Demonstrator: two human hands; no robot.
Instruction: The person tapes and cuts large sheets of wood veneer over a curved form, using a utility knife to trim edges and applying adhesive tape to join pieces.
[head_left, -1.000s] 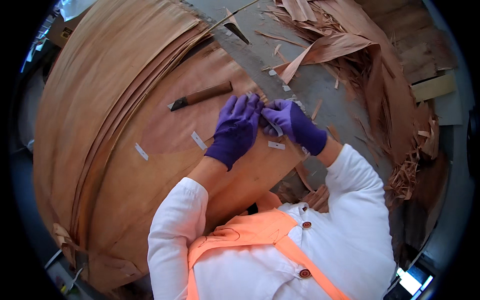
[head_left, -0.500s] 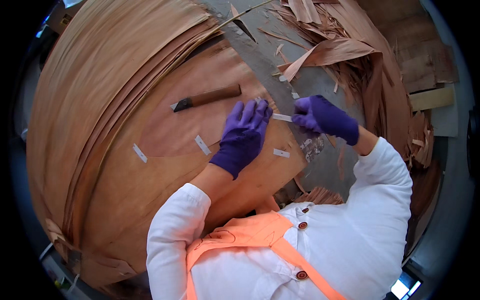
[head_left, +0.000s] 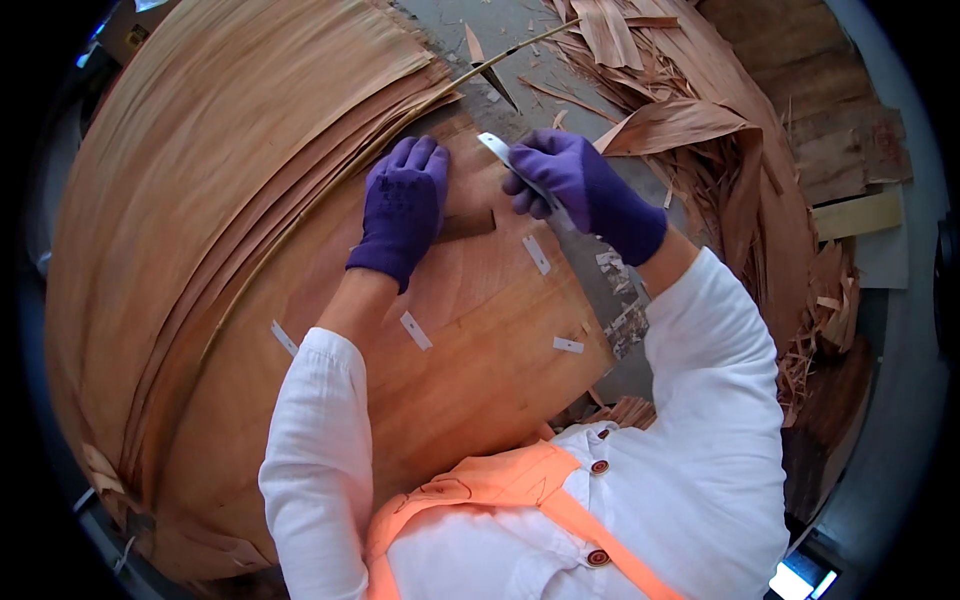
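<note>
A large tan wood veneer sheet lies before me, with a pinkish patch on it. My left hand, in a purple glove, rests flat near the patch's far side, fingers stretched out. Beneath or beside its palm, a knife's brown wooden handle shows in part; the blade is hidden. My right hand, also gloved, pinches a white paper tape strip above the sheet's right edge, its free end pointing up left. A short tape piece lies below that hand, and others dot the sheet.
Stacked veneer sheets fill the left, with a long thin strip curving along their edge. At upper right lies a heap of torn veneer scraps. The grey surface between them carries loose shavings.
My left hand has moved up and left, over the knife. My right hand has moved up and left with tape. A tape piece now lies by the sheet's right edge.
</note>
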